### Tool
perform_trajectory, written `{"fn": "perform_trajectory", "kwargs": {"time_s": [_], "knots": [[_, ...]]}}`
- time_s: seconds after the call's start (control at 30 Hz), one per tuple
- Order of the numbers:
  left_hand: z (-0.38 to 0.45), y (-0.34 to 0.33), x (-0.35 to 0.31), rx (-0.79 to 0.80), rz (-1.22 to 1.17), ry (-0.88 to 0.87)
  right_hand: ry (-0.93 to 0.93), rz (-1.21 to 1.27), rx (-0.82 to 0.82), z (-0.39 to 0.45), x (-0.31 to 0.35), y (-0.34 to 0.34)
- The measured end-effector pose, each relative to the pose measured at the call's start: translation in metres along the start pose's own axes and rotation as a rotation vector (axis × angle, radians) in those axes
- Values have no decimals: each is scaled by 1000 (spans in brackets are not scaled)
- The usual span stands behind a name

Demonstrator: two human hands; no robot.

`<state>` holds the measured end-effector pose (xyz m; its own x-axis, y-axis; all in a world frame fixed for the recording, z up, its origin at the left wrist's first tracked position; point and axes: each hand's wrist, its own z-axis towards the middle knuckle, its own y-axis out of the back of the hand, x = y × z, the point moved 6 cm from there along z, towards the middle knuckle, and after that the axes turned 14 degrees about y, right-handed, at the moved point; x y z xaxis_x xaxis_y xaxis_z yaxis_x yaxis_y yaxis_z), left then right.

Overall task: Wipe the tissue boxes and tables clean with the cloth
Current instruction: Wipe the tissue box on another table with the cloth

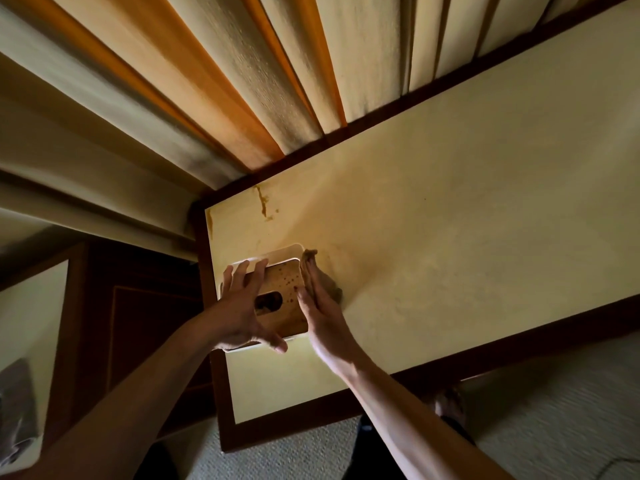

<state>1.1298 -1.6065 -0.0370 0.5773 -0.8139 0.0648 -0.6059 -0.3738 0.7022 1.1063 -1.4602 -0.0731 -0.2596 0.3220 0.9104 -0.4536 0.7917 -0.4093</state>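
While the left hand (242, 303) steadies the white tissue box with its spotted wooden lid (281, 296) near the cream table's (450, 220) corner, fingers spread flat, the right hand (320, 306) presses a brown cloth (323, 275) flat-palmed against its side. Pushing harder could slide the box off the near edge.

cloth (320, 276): mostly covered by right hand (320, 315); only crumpled edges show.
tissue box (280, 289): left part hidden under left hand (242, 306).
table (450, 237): far right end cut off by frame edge.
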Motion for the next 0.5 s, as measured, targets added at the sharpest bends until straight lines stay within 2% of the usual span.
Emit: {"fn": "perform_trajectory", "kwargs": {"time_s": [0.23, 0.33, 0.5], "knots": [[3, -2, 2, -6, -18, 11, -112, 9, -15, -24, -16, -5], [4, -2, 3, -2, -30, 18, -194, -22, -84, -19, -29, 3], [6, -3, 4, -8, -36, 11, -290, 77, -115, -3, -38, 9]]}}
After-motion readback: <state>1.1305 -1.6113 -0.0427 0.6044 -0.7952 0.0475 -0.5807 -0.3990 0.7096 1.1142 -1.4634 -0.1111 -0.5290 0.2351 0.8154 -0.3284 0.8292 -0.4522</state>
